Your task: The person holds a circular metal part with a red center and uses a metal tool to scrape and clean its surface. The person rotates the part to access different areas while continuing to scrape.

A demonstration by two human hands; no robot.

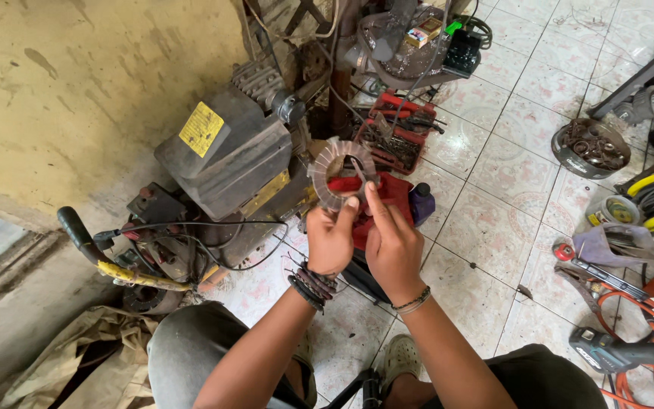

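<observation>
Head view: I hold a slotted motor stator ring [342, 174] up in both hands.

My left hand [331, 238] pinches its lower rim, my right hand [391, 242] closes on its right side, above a red tool case [399, 193] and beside a dark compressor [225, 155].

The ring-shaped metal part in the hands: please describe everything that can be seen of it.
The ring-shaped metal part is a flat grey ring with radial slots or teeth around it and an open centre. It looks like worn, dull metal with rusty tints. It is held up, facing the camera, above the tiled floor. The left hand pinches its lower edge, and the right hand touches it with a raised finger.
</observation>
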